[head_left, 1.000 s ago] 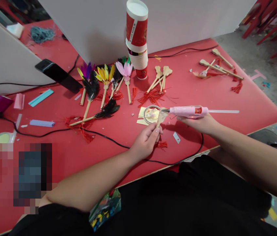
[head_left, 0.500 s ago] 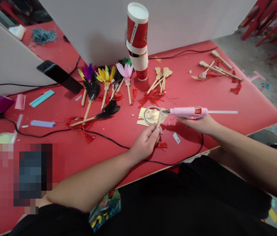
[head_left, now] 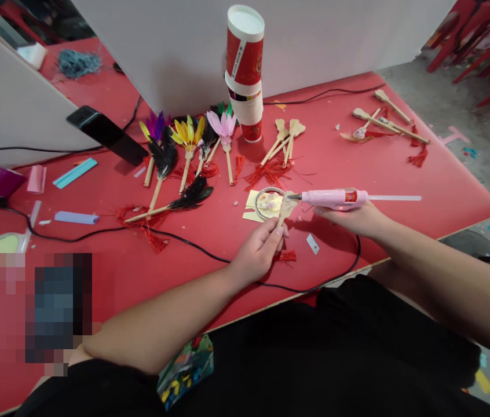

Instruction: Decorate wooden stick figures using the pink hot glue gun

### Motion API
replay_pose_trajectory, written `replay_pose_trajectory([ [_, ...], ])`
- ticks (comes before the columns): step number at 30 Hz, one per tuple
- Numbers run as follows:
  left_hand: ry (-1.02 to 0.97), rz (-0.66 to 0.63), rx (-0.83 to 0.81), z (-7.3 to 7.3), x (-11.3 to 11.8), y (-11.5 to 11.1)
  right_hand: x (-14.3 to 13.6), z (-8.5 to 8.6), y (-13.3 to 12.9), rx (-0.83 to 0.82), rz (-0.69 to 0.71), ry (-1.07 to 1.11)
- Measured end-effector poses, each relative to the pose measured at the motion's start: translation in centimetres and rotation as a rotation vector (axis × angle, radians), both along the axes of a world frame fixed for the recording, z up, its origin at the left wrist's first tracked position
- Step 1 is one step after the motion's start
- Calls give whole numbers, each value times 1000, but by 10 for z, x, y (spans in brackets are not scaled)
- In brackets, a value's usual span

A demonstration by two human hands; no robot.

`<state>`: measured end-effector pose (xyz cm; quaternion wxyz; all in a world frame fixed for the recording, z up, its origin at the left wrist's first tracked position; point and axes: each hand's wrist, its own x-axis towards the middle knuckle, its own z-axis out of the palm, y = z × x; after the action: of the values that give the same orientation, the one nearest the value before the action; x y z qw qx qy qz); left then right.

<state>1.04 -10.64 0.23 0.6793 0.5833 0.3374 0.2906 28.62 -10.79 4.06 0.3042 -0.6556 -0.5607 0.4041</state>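
Observation:
My left hand (head_left: 263, 248) pinches the handle of a small wooden fan-shaped stick (head_left: 287, 207), its broad head tilted up. A red tassel (head_left: 287, 256) shows beside that hand. Closed round a pink hot glue gun (head_left: 329, 197) is my right hand (head_left: 351, 217), and the gun's metal nozzle touches or nearly touches the wooden head. A clear glue stick (head_left: 395, 198) juts from the gun's back end. Just behind the wooden head lie yellow paper pieces (head_left: 251, 215) and a round ring (head_left: 257, 202) with a glue-smeared lump inside it.
Stacked red paper cups (head_left: 245, 55) stand by the white partition (head_left: 323, 40). Feathered sticks (head_left: 187, 142) lie left of them, bare wooden sticks (head_left: 291, 136) to the right. A black cord (head_left: 193, 246) crosses the red table (head_left: 193, 289). A phone (head_left: 106, 136) leans at the left.

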Motion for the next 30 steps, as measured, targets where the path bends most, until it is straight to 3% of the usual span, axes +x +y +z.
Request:
replay_pose_trajectory([
  [7, -5, -3, -3, 0, 0, 0, 1, 2, 1, -28, -5, -16],
  [17, -18, -11, 2, 0, 0, -1, -1, 3, 4, 77, 45, 52],
  [30, 18, 1, 27, -2, 0, 0, -4, 0, 1, -51, -32, 16],
])
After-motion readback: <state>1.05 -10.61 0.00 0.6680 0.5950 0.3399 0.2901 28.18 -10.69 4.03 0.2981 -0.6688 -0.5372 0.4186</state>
